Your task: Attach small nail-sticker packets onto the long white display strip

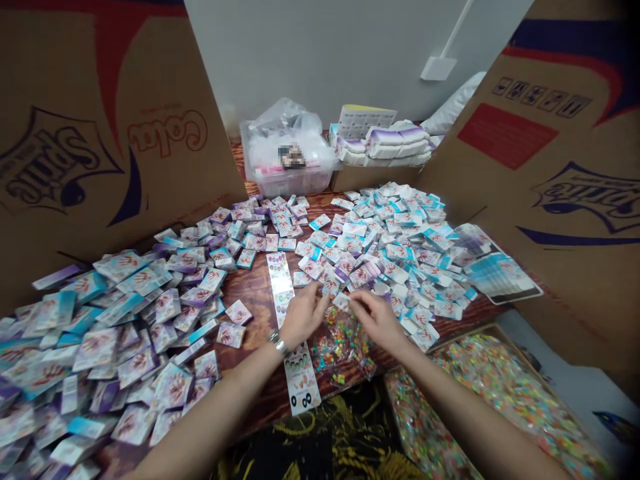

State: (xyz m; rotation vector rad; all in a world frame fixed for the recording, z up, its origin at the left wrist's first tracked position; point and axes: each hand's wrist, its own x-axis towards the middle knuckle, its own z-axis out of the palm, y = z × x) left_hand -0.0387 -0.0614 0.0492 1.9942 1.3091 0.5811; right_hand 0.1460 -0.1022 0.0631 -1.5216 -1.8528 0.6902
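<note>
Both of my hands are at the near edge of a pile of small printed boxes (393, 250). My left hand (304, 312), with a metal watch on its wrist, has its fingers closed at the edge of a small white-and-blue box (331, 283). My right hand (376, 321) pinches the other side of it, near a white flap (343, 302). Which part each fingertip grips is hard to make out. Just below my hands lie clear bags of small colourful candy-like pieces (340, 343). A sticker strip (281, 287) runs under my left wrist.
More small boxes (145, 333) are heaped at left. Large cardboard panels stand at left (165, 87) and right (520, 80). A clear plastic tub (295, 180) and a carton of flat packs (370, 177) stand behind. Flat sheets (500, 267) and a carton of candy bags (500, 387) are at right.
</note>
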